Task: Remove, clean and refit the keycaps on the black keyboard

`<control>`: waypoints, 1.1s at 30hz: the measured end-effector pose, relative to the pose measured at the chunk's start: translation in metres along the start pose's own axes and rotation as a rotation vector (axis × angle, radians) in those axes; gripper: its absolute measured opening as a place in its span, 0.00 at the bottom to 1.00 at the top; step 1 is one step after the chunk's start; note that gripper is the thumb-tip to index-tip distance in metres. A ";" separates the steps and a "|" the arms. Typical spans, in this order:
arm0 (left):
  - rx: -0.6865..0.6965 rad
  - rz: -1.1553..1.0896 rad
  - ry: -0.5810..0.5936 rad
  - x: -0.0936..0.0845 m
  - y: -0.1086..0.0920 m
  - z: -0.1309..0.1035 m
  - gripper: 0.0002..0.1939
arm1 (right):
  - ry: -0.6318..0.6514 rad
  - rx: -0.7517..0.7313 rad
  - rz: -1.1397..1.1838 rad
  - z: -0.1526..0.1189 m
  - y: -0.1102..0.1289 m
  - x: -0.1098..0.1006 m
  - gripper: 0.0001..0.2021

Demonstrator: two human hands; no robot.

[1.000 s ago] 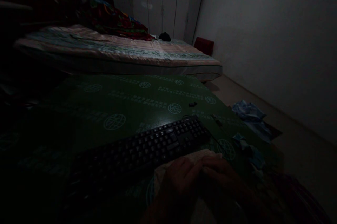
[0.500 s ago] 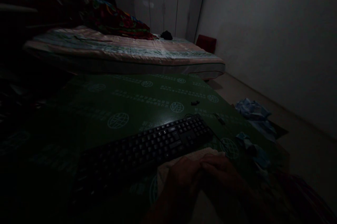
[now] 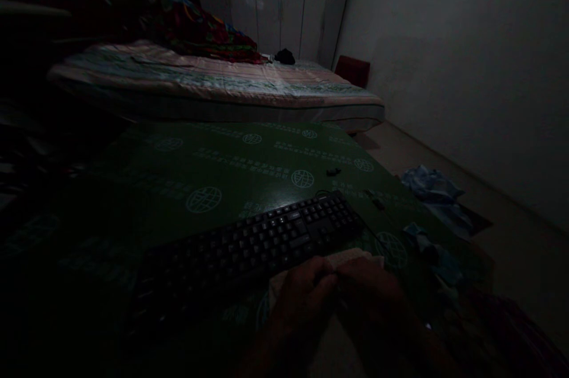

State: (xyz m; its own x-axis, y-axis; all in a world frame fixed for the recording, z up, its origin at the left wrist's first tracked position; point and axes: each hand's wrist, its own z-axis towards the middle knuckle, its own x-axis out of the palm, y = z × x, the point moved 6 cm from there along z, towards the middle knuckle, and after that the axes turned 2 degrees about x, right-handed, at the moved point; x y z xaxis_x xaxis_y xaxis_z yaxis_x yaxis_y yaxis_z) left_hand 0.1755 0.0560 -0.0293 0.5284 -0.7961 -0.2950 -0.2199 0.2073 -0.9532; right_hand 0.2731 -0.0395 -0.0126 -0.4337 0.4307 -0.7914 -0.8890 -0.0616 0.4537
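Note:
My left hand (image 3: 306, 286) and my right hand (image 3: 371, 283) meet over a pale cloth (image 3: 351, 256), with fingers curled in and touching. Whatever lies between the fingertips, if anything, is hidden in the gloom. The cloth sits at the near edge of a black keyboard (image 3: 249, 244), below its right half. That keyboard rests at a slant on a green printed tabletop (image 3: 240, 173). Its cable (image 3: 373, 230) runs off near the right end.
A small black object (image 3: 333, 172) lies beyond the keyboard, and another dark piece (image 3: 378, 204) is to its right. Bluish cloths (image 3: 438, 253) lie along the table's right side. Behind stands a bed (image 3: 222, 87) with a red patterned blanket (image 3: 208, 34).
My fingers have shifted: the left thumb now shows extended toward the right hand, and the right fingers have curled in more. The whole view has slid slightly; the keyboard stays put on the table.

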 end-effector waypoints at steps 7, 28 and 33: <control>-0.024 -0.085 0.063 -0.001 0.002 0.004 0.08 | -0.072 -0.169 -0.146 0.002 0.011 -0.001 0.10; 0.064 -0.066 0.098 -0.001 -0.001 0.007 0.13 | -0.124 -0.180 0.001 0.005 0.010 -0.001 0.10; 0.051 -0.095 0.088 -0.001 -0.003 0.004 0.13 | -0.178 -0.171 -0.006 0.006 0.014 -0.004 0.10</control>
State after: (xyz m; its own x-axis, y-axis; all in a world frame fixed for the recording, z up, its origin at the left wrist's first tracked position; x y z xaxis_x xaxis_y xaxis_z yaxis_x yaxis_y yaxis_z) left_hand 0.1785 0.0587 -0.0265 0.4703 -0.8598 -0.1989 -0.1292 0.1559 -0.9793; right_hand 0.2632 -0.0369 -0.0003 -0.4093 0.5821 -0.7026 -0.9099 -0.2033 0.3616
